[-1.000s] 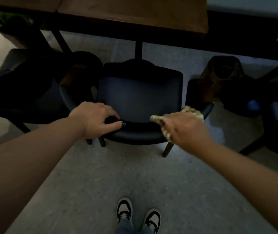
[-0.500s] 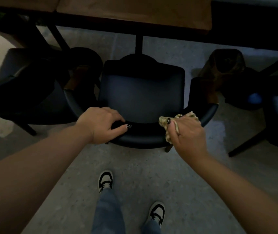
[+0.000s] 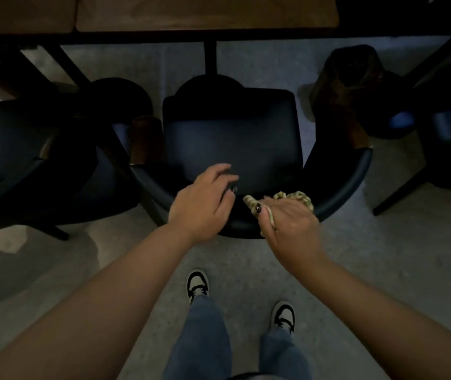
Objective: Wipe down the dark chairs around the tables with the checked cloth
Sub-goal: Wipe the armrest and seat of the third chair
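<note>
While the checked cloth [image 3: 294, 198] sits bunched on the curved backrest of the dark armchair [image 3: 229, 138], the right hand [image 3: 290, 223] clutches it, thumb hooked over the fabric. Left hand [image 3: 205, 204] hovers over the backrest just left of the cloth, fingers loosely spread, holding nothing; contact with the rail unclear. Chair faces a wooden table [image 3: 205, 12], a second dark chair [image 3: 40, 160] just beside it on the left, sneakers [image 3: 198, 283] on the speckled floor below.
</note>
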`<state>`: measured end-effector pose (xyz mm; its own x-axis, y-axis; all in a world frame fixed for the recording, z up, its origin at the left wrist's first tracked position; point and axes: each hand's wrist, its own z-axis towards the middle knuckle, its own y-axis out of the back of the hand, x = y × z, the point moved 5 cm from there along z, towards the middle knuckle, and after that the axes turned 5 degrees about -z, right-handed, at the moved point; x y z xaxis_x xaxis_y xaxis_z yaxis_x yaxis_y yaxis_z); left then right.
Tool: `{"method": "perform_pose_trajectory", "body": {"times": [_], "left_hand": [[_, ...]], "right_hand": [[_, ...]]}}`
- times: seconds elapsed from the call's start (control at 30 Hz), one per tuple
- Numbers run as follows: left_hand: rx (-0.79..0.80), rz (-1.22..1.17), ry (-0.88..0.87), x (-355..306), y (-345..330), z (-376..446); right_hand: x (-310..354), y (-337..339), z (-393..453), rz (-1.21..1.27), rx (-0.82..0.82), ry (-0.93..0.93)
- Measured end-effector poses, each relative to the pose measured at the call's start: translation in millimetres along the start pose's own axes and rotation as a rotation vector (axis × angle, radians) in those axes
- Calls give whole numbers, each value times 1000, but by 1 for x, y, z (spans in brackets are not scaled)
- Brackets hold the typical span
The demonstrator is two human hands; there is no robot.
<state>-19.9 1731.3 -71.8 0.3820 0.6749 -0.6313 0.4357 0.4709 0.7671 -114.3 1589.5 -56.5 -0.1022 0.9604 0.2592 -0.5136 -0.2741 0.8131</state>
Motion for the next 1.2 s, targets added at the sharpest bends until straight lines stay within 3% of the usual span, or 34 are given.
{"method": "perform_pose_trajectory", "body": {"times": [0.1,0.2,0.3,0.37,0.47,0.6,0.7,0.8,0.97,1.1,1.2], "left_hand": [[-268,-424,23,18,34,1],[-463,-411,129,61,75,0],[-441,-589,481,115,94,-1],[-408,-872,656,134,95,0],[-348,-1249,805,149,91,3],[-304,-1515,838,172,91,10],[-301,-1597,827,187,92,17],[-326,-1608,796,199,94,25],[-322,-1451,763,225,85,40],[-283,-1363,748,237,75,62],[-303,-1351,753,238,70,81]], "right_hand": [[42,-18,0,2,16,-78],[87,-41,8,-47,11,-139],[125,-68,26,-83,35,-186],[144,-86,39,-109,74,-214],[164,-113,63,-109,138,-217],[185,-153,96,-114,318,-168],[196,-179,121,-168,507,-78],[185,-206,145,-108,687,-192],[160,-239,192,4,673,-389],[110,-262,201,328,638,-918],[91,-291,196,514,650,-1163]]}}
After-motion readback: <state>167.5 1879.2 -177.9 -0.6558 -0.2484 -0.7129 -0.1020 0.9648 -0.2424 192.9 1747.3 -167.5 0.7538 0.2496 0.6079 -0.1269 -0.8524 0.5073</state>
